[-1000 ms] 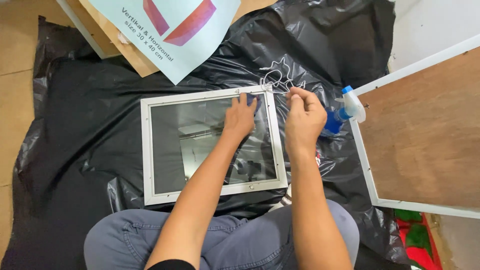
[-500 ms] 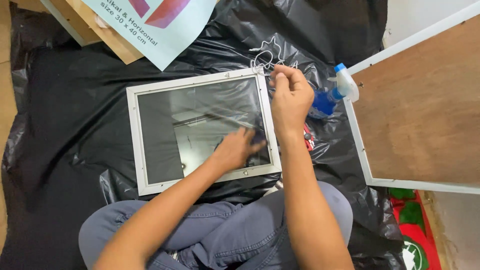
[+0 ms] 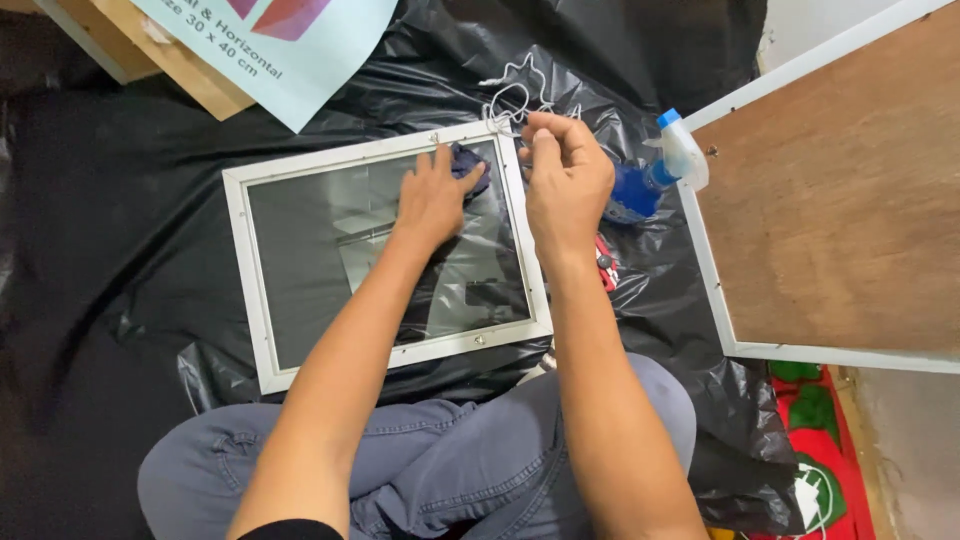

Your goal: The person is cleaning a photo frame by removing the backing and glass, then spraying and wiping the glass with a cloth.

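Observation:
A white picture frame [image 3: 247, 270] with a glass pane lies flat on a black plastic sheet [image 3: 120, 250] in front of my crossed legs. My left hand [image 3: 432, 198] presses a dark blue cloth [image 3: 470, 165] onto the glass near the frame's far right corner. My right hand [image 3: 566, 178] rests on the frame's right edge near that corner, fingers pinched on a white string [image 3: 515, 95] that trails from the corner.
A blue spray bottle [image 3: 650, 175] with a white head lies right of my right hand. A larger frame with a brown backing board [image 3: 850, 200] lies at the right. A red-handled tool [image 3: 605, 270], a pale printed sheet [image 3: 300, 40] and wooden boards [image 3: 180, 70] sit nearby.
My left hand has slid the cloth across the glass from the lower right part of the pane up to the far right corner. My right hand has stayed at the frame's right edge.

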